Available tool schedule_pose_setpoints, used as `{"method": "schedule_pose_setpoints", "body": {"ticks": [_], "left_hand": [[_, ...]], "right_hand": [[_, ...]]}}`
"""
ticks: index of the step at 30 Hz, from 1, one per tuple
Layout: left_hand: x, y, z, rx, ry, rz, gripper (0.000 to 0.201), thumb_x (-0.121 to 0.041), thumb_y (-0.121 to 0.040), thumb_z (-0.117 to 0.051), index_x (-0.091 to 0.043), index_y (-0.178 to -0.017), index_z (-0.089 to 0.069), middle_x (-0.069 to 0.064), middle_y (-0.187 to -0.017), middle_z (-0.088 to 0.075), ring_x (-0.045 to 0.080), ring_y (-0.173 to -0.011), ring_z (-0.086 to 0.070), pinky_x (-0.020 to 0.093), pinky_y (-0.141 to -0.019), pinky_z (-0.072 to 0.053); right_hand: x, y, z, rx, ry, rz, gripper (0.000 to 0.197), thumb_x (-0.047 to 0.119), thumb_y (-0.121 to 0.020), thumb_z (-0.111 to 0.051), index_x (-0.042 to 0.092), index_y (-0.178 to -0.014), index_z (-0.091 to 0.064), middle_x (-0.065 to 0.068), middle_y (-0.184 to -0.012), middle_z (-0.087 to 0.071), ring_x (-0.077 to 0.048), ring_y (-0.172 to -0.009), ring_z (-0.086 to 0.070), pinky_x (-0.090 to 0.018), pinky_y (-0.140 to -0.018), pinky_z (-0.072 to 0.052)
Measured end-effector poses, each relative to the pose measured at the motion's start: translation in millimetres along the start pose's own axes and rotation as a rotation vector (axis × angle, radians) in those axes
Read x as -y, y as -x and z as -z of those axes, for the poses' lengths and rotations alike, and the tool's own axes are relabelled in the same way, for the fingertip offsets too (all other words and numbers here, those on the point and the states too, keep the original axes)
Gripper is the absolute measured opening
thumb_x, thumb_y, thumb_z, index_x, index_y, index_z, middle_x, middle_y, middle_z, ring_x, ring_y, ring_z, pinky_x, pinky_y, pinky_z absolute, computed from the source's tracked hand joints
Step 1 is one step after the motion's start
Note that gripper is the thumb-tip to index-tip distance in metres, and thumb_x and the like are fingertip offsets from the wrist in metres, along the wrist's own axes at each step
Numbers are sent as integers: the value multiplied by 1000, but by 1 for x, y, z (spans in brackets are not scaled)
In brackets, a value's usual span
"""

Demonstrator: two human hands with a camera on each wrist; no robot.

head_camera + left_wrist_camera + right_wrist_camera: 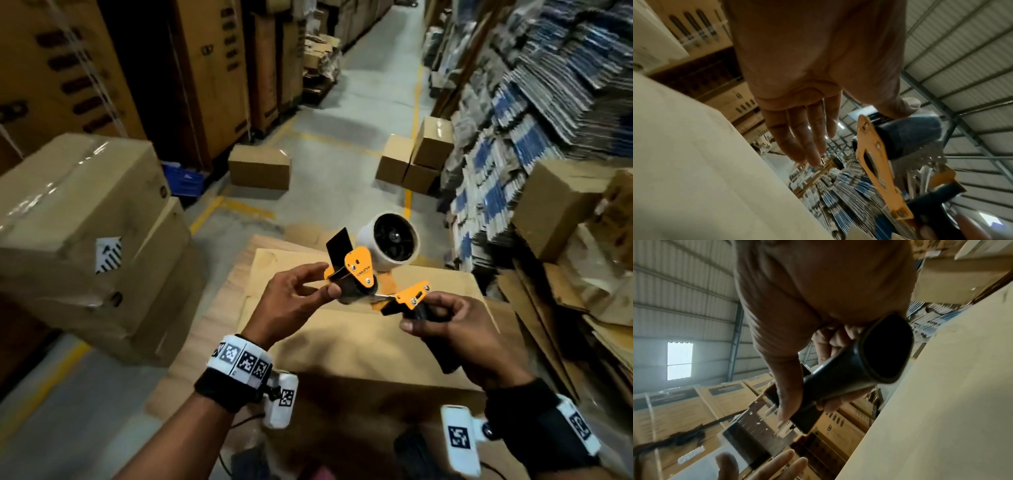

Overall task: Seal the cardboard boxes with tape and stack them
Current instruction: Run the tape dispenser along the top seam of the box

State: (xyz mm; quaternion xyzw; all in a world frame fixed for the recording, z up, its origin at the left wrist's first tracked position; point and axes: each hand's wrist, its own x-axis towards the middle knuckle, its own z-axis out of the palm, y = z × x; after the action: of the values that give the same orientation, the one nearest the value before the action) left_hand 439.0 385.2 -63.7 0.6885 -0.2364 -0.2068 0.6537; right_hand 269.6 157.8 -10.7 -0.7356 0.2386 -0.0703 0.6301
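Note:
An orange and black tape dispenser [359, 274] with a white tape roll [394, 245] hangs above a closed cardboard box [359, 346] in front of me. My right hand [424, 313] grips its black handle [849, 373], fingers wrapped round it. My left hand [323, 281] is at the dispenser's front end. Its thumb [904, 107] rests on the black roller [912, 138], and the other fingers [807, 138] stay straight beside the orange side plate [875, 162]. Whether tape is drawn out is hidden.
Taped boxes [78, 233] are stacked at my left. More boxes [259, 168] [418, 157] stand on the aisle floor ahead. Shelves of flat packs [548, 102] line the right, with flattened cardboard [565, 308] below. Tall cartons [205, 68] and a blue crate [185, 178] are at the back left.

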Motion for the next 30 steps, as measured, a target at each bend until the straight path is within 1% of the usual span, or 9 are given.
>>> {"method": "schedule_pose_setpoints", "body": {"ticks": [2,4,8,11,15,19,23,27,30], "left_hand": [[9,13,27,-46,-107,20,78,-68,-69,-83,-25,-133,-69,-13,-120,-75,5,-92,-75,24,-78,-60],[17,27,51,-71,-165,38,73,-68,-72,-83,-27,-131,-71,-15,-114,-76,6,-92,-75,25,-81,-60],[27,43,87,-132,-31,102,41,-39,-87,-82,-18,-121,-75,-5,-99,-81,16,-85,-77,25,-68,-56],[23,45,102,-214,192,130,23,-29,-95,-74,-13,-111,-76,6,-100,-80,22,-79,-75,28,-61,-48],[3,32,109,-314,358,114,53,-50,-77,-88,-14,-112,-73,13,-103,-79,16,-70,-71,26,-55,-45],[-4,22,118,-202,335,130,71,-57,-63,-85,-18,-121,-69,5,-101,-80,17,-76,-74,24,-55,-49],[5,30,133,-153,352,101,61,-39,-71,-88,-15,-124,-69,5,-103,-80,20,-80,-74,27,-60,-49],[14,41,130,-104,352,50,40,-21,-81,-90,-4,-111,-68,10,-91,-76,19,-61,-65,27,-52,-40],[16,46,129,-34,375,22,20,-19,-91,-79,-15,-107,-67,7,-86,-72,18,-56,-59,23,-48,-36]], "right_hand": [[1,-12,-18,-61,8,15,52,5,-55,-92,8,-105,-78,-9,-97,-80,-15,-83,-74,-29,-78,-55],[4,-22,-36,-105,26,32,62,10,-51,-94,10,-110,-76,-4,-100,-80,-17,-91,-76,-32,-85,-55],[13,-34,-69,-141,37,81,71,16,-50,-95,17,-118,-72,7,-105,-79,-8,-99,-75,-28,-86,-55],[17,-38,-86,-151,9,84,85,18,-49,-96,11,-128,-68,2,-113,-77,-12,-106,-74,-35,-95,-56],[14,-37,-109,-77,30,61,89,26,-47,-102,9,-128,-69,-4,-116,-77,-22,-111,-73,-46,-103,-53],[20,-26,-135,-67,18,83,68,15,-56,-94,8,-119,-72,-4,-109,-79,-23,-105,-75,-46,-101,-54],[22,-22,-145,-96,11,98,69,13,-59,-91,8,-124,-70,-4,-109,-79,-22,-107,-74,-46,-101,-54],[18,-22,-148,-108,31,89,81,21,-54,-94,7,-129,-66,-3,-111,-78,-21,-107,-74,-45,-100,-54],[21,-23,-150,-112,36,88,83,21,-54,-93,7,-131,-65,-1,-111,-79,-19,-107,-74,-41,-97,-55]]}}
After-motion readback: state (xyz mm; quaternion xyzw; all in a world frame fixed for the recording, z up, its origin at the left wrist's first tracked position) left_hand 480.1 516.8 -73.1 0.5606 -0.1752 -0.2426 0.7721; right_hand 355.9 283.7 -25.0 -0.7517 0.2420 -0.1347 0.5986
